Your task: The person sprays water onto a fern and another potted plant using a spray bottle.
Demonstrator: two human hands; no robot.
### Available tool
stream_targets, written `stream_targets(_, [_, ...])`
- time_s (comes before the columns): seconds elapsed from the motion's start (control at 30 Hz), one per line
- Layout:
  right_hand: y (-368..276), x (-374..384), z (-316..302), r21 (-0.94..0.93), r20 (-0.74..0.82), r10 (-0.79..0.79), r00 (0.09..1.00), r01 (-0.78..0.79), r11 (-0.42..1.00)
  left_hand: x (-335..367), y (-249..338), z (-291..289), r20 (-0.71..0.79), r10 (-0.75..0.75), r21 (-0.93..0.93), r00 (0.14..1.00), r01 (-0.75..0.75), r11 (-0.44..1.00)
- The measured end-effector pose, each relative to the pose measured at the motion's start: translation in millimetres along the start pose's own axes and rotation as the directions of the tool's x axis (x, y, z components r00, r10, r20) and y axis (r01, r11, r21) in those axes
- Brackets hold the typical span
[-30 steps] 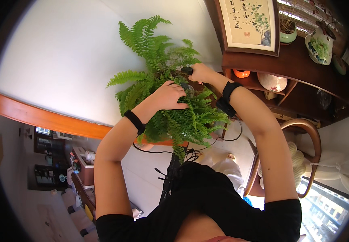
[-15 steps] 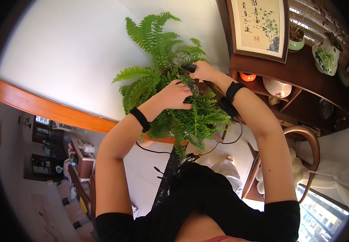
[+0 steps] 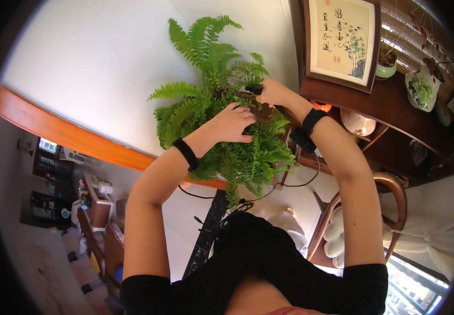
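Note:
A bushy green fern (image 3: pixel 258 157) stands at the table's edge, its long fronds spreading over the white top and hanging past the near side. My left hand (image 3: pixel 233 124) rests among the fronds in the middle, thumb apart from its partly bent fingers. Something brown shows just beyond those fingertips, mostly covered by leaves. My right hand (image 3: pixel 273 93) is closed round a black-handled tool (image 3: pixel 254 89) at the plant's far right side. The tool's front points left into the foliage; its working end is hard to make out. Black bands circle both forearms.
The white table (image 3: pixel 90 68) has an orange-brown edge (image 3: pixel 69 124). At right, a dark wooden cabinet (image 3: pixel 395 105) carries a framed picture (image 3: pixel 342 42), a potted plant and a painted vase (image 3: pixel 422 88). A wooden chair (image 3: pixel 395 181) stands below it. A black cable (image 3: pixel 305 184) hangs near the fern.
The view has shifted slightly. My right hand and the black-handled tool have moved a little to the right. My left hand stays on the fronds.

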State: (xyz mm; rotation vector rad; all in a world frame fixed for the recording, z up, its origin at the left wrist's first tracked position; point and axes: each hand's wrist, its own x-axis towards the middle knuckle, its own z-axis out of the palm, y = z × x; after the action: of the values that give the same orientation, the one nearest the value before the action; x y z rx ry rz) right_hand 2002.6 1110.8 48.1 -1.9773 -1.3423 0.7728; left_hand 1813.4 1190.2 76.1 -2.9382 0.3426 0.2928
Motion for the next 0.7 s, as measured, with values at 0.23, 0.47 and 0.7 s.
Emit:
stream_targets(0.23, [6,-16,-11,0.177,-0.081,-0.005,0.997,0.019,0.984,-1,8,-12,-0.194,-0.032,-0.017,0.981,0.029,0.999])
stream_targets(0.47, [-10,-10,-8,0.037,0.019,-0.007,1.0,0.006,0.999,-11,14,-15,-0.216,-0.063,-0.048,0.974,0.054,0.997])
stream_targets(0.7, [-30,11,-49,0.078,-0.094,0.069,0.993,-0.062,0.995,-45,32,-37,-0.329,-0.112,-0.145,0.938,0.067,0.987])
